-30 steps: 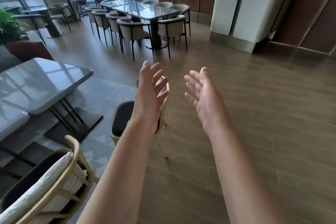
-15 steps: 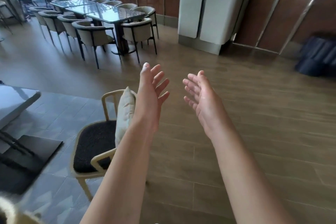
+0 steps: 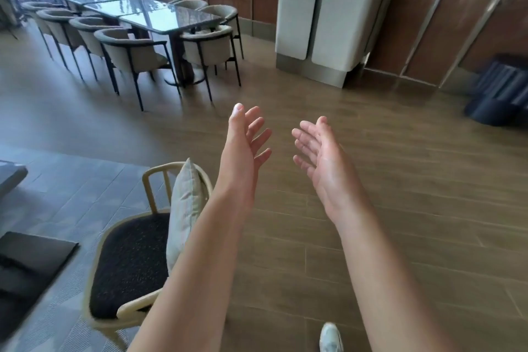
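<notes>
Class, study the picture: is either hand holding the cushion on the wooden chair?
No, the left hand and right hand are open in the air and empty; the cushion leans on the chair.

Far left, a long glossy table [image 3: 148, 13] stands ringed by beige chairs [image 3: 134, 53] on thin black legs. A pale grey pillar [image 3: 323, 8] rises far in the middle beside brown wall panels [image 3: 423, 23]. A dark blue ribbed object [image 3: 500, 94] lies far right on the wood floor [image 3: 414, 194], and a black base plate [image 3: 28, 260] lies near left.
</notes>
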Tool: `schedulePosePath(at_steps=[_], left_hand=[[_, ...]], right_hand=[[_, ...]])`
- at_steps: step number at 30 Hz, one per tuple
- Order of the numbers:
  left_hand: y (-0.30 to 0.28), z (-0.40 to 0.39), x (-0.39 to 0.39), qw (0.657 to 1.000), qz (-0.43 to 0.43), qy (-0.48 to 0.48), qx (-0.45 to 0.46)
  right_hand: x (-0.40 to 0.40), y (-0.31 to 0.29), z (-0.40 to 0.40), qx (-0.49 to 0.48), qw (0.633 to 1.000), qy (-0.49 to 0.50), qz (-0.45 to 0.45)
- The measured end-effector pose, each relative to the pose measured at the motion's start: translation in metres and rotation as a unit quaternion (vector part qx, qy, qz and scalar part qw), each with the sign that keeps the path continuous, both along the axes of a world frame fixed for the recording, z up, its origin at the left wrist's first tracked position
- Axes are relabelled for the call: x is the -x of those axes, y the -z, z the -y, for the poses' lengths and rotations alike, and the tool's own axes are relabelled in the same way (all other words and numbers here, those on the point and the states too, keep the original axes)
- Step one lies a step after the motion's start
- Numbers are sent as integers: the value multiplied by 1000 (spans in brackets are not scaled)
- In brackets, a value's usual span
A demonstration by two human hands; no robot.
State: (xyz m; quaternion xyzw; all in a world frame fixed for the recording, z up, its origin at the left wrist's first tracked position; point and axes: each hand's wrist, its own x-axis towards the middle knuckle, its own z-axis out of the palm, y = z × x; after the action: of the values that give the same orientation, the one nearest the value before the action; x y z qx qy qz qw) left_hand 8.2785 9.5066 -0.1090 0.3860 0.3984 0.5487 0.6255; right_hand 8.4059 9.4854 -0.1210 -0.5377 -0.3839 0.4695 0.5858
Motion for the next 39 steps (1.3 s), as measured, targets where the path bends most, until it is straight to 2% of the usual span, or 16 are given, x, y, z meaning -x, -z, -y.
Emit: schedulePosePath(at_steps=[5,12,16,22,34,39], left_hand=[[17,-58,-7,998,-4,-65,22],[22,-127,-14,977,10,-207,43],[26,-136,16,944,9,-326,57],[31,-125,68,888,3,-454,71],[56,-142,127,850,-24,-518,94],[53,-153,142,817,-39,-565,102]], right_hand=[[-7,23,-74,10,998,-67,-17],[-7,25,-179,25,975,-217,-26],[44,29,-210,73,943,-324,-36],[118,47,-214,123,867,-482,-36],[179,54,-258,100,839,-535,0],[198,52,-284,116,816,-567,7]])
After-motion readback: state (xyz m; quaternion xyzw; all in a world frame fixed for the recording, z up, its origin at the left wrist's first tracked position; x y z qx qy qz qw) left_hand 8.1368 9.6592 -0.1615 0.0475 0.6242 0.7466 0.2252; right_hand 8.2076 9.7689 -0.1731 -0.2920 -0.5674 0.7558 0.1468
